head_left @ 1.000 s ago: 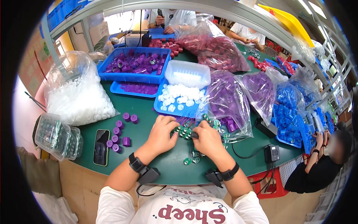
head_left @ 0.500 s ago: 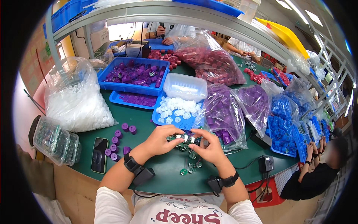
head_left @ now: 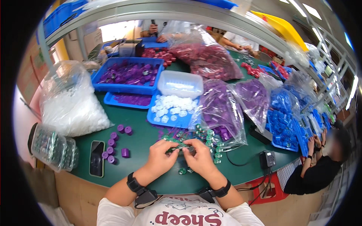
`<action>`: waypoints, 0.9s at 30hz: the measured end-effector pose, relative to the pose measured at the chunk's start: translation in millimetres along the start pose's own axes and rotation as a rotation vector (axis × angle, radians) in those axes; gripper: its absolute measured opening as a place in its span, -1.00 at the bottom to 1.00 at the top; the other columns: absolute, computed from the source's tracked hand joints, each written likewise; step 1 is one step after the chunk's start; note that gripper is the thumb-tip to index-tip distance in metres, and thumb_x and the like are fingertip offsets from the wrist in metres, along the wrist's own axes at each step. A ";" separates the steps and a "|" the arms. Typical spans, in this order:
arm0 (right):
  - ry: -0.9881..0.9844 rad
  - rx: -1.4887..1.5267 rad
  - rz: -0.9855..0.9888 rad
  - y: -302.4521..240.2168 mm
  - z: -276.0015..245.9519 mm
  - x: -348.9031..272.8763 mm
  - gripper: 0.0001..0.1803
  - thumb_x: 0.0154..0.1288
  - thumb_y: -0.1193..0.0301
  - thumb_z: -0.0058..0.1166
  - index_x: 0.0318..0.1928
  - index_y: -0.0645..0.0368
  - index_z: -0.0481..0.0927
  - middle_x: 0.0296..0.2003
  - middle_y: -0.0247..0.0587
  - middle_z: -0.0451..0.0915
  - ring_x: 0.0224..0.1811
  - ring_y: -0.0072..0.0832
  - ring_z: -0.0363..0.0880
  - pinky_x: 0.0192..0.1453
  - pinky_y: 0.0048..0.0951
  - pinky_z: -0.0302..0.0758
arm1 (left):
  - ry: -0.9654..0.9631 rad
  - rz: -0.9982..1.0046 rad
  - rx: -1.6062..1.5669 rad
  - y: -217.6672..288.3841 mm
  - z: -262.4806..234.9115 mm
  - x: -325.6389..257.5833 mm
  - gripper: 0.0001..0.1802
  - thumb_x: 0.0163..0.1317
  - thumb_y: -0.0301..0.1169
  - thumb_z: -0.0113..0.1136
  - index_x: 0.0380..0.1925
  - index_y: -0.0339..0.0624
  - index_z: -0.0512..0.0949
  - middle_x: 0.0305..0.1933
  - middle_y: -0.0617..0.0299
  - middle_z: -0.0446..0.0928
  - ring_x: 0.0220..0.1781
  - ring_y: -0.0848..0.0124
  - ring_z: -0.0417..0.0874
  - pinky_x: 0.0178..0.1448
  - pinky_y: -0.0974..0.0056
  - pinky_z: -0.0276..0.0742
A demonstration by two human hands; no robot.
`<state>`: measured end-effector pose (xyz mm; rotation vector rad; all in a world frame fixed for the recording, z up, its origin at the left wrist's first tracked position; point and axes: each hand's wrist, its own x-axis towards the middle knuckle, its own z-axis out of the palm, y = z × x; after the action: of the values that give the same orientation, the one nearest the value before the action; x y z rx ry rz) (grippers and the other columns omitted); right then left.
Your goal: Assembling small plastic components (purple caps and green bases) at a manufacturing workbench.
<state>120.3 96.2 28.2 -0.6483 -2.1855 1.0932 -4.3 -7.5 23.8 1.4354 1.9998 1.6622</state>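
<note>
My left hand (head_left: 161, 155) and my right hand (head_left: 198, 156) meet over the green table, fingers pinched. Between them are small green circuit boards (head_left: 174, 149) with thin wires, partly covered by the fingers. More round green circuit boards (head_left: 209, 140) lie in a cluster just past my right hand, and a single board (head_left: 182, 171) rests nearer me, below the hands. Several purple cylindrical caps (head_left: 112, 142) stand to the left. Beyond the hands, a blue tray (head_left: 152, 116) carries clear white discs (head_left: 174, 106).
A phone (head_left: 97, 158) and stacked clear containers (head_left: 52, 148) sit at the left, near a bag of white parts (head_left: 71, 109). Blue bins of purple parts (head_left: 126, 90) stand behind. Bags of purple (head_left: 218, 113) and red parts (head_left: 211, 60) crowd the right. Co-workers sit opposite and at right.
My hands have come down toward me and slightly left, still pinching boards. The cluster of circuit boards by the bag now shows more. The whole view has shifted a little.
</note>
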 end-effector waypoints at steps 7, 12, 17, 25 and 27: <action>-0.114 0.303 0.044 5.5 3.5 -8.2 -0.72 0.16 0.52 0.12 -0.08 0.23 0.54 -0.35 -0.19 0.60 -0.54 -0.64 0.46 -0.45 -0.53 0.41 | -0.057 -0.034 -0.129 -22.2 -6.3 -16.2 -0.84 -0.02 -0.57 0.29 -0.37 -0.34 0.60 -0.43 0.17 0.56 -0.45 0.51 0.56 -0.37 0.44 0.44; -0.021 0.197 -0.045 7.2 3.6 -14.1 -0.69 0.09 0.59 0.05 -0.09 0.28 0.56 -0.35 -0.03 0.60 -0.51 -0.42 0.54 -0.40 -0.45 0.46 | -0.016 -0.059 -0.133 -13.8 4.4 -14.1 -0.82 -0.08 -0.57 0.29 -0.40 -0.34 0.59 -0.46 0.07 0.57 -0.42 0.32 0.58 -0.32 0.33 0.45; 0.035 0.092 -0.030 -0.9 3.3 -19.2 -0.65 -0.01 0.58 0.03 -0.12 0.35 0.56 -0.33 0.09 0.59 -0.34 -0.10 0.59 -0.23 -0.24 0.51 | 0.060 0.057 0.034 -3.0 10.3 -15.3 -0.86 -0.08 -0.57 0.26 -0.43 -0.33 0.58 -0.49 0.07 0.54 -0.47 0.26 0.56 -0.38 0.29 0.42; 0.017 0.078 0.047 6.7 2.9 -17.0 -0.69 0.06 0.48 0.11 -0.14 0.32 0.58 -0.47 -0.04 0.59 -0.48 -0.35 0.53 -0.36 -0.37 0.46 | 0.061 0.123 0.087 -0.9 16.4 -15.3 -0.83 -0.09 -0.59 0.25 -0.41 -0.33 0.58 -0.51 0.08 0.52 -0.48 0.28 0.55 -0.39 0.29 0.42; -0.093 0.163 0.181 8.1 -4.2 -14.6 -0.71 0.10 0.46 0.14 -0.14 0.30 0.58 -0.49 -0.14 0.59 -0.53 -0.55 0.47 -0.43 -0.47 0.42 | 0.043 0.128 0.063 -6.9 13.9 -14.5 -0.81 -0.09 -0.60 0.25 -0.38 -0.33 0.59 -0.52 0.10 0.52 -0.47 0.29 0.56 -0.38 0.29 0.43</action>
<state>134.7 93.2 19.1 -0.7461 -2.1183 1.4054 8.5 -8.5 6.9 1.5938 2.0401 1.7075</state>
